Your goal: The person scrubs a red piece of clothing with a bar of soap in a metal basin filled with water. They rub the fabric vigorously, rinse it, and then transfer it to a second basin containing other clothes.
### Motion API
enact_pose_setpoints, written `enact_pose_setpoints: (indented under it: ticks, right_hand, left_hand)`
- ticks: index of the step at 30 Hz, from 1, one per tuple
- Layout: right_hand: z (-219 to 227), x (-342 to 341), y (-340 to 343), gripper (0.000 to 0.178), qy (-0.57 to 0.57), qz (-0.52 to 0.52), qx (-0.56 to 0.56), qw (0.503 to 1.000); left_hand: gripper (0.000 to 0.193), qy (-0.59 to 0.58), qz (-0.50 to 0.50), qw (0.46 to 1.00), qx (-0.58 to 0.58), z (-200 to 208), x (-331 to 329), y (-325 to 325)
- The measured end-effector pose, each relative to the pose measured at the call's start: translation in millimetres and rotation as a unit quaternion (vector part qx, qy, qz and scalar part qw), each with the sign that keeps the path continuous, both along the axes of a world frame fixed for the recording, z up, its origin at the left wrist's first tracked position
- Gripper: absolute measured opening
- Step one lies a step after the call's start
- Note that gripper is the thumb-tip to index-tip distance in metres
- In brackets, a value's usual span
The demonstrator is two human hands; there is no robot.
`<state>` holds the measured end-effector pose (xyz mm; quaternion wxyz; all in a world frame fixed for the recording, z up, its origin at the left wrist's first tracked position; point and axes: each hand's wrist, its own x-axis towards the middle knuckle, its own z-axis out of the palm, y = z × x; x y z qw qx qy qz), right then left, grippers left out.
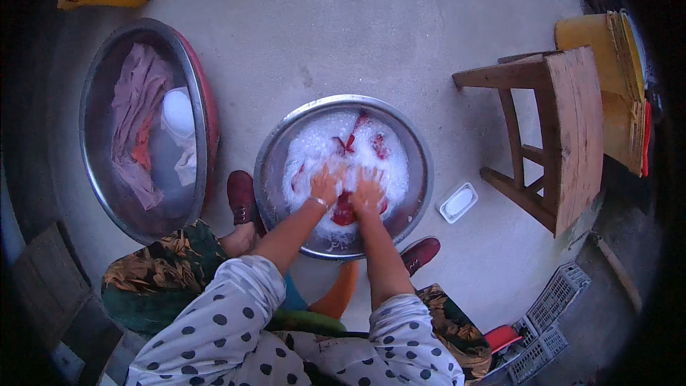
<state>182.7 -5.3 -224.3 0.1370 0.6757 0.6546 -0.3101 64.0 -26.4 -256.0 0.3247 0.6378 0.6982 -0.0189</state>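
Both hands are down in a round metal basin (263, 193) full of white suds (307, 144). A wet red cloth (344, 210) shows between my wrists, and more red patches break through the foam farther out. My left hand (326, 184), with a bracelet at the wrist, presses into the suds, fingers stretched forward and apart. Close beside it, my right hand (367, 193) lies in the foam with its fingers likewise extended. Foam covers the fingertips of both, and most of the cloth is hidden beneath it.
At left stands a larger metal tub (179, 193) holding mauve cloth (139, 86) and a white bundle (179, 112). Right of the basin, a small white dish (457, 203) sits near a wooden stool (575, 136). Grey plastic crates (557, 293) are at lower right.
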Motion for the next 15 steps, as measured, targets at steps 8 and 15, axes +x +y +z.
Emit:
enact_pose_setpoints:
  ticks: [8,15]
  right_hand:
    - [-28.1,8.9,63.6,0.026,0.335,-0.425,0.100,0.835]
    - [58.9,4.5,32.4,0.015,0.316,-0.498,0.176,0.788]
  left_hand:
    - [0.041,-0.155,0.243,0.953,-0.093,-7.7,1.1,116.1]
    - [0.039,-0.217,0.251,0.941,0.060,81.2,-25.0,100.3]
